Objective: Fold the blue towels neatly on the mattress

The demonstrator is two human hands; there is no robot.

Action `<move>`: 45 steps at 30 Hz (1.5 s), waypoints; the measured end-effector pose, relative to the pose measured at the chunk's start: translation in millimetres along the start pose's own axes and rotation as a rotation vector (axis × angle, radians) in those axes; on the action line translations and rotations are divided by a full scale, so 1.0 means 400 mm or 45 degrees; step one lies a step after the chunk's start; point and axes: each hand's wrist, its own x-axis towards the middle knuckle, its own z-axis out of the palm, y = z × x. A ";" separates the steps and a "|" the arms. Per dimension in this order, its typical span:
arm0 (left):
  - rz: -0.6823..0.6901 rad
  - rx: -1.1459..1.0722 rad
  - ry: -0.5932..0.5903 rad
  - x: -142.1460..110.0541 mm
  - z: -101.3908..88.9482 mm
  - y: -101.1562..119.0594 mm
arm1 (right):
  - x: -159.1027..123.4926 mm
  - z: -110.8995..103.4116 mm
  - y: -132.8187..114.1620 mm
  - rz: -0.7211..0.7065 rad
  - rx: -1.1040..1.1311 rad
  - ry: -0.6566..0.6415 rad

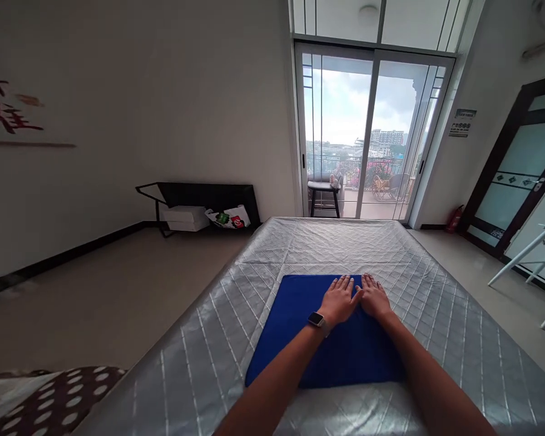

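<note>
A flat blue cloth (295, 315), roughly rectangular, lies on a table with a silver quilted-pattern cover (218, 339). My left hand (340, 300) rests palm down near the cloth's far edge, fingers stretched forward; a watch is on that wrist. Beside it, my right hand (374, 297) lies flat at the cloth's far right part, its fingers extended as well. The two thumbs meet or nearly meet. Neither hand grips anything. My forearms hide some of the cloth's near and right edges.
Against the left wall, a black rack (204, 195) stands with a white box (186, 217) and a printed bag (229, 218). Sliding glass doors (338, 121) are behind the table. A white-legged stool (522, 257) and a fire extinguisher (455, 218) are right; brown polka-dot fabric (68, 396) is near left.
</note>
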 end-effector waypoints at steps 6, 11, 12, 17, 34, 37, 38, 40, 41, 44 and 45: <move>-0.046 -0.039 0.009 0.048 0.064 -0.014 | -0.003 0.003 -0.003 0.017 -0.013 -0.012; -0.240 0.028 -0.058 -0.030 0.020 -0.191 | -0.001 0.003 -0.008 0.045 0.039 -0.008; -0.303 0.048 -0.079 -0.049 0.006 -0.236 | 0.000 0.004 -0.008 0.047 0.047 -0.012; -0.427 0.101 -0.090 -0.135 -0.031 -0.409 | 0.003 0.007 -0.002 0.047 0.052 -0.003; -0.330 0.136 0.152 -0.169 -0.061 -0.398 | -0.007 -0.016 -0.010 0.080 0.071 -0.017; -0.128 0.107 0.147 -0.134 -0.054 -0.296 | -0.006 -0.012 -0.010 0.074 0.090 0.003; -0.038 0.095 0.131 -0.118 -0.045 -0.251 | -0.006 -0.011 -0.009 0.070 0.092 0.010; 0.134 0.069 0.084 -0.085 -0.019 -0.160 | -0.007 -0.009 -0.008 0.059 0.088 0.026; 0.193 0.054 0.053 -0.070 -0.005 -0.118 | -0.007 -0.009 -0.008 0.051 0.083 0.034; 0.229 0.012 -0.050 -0.040 0.029 -0.036 | -0.009 -0.007 -0.005 0.035 0.072 0.050; 0.213 0.004 -0.076 -0.038 0.035 -0.027 | -0.009 -0.007 -0.005 0.032 0.073 0.051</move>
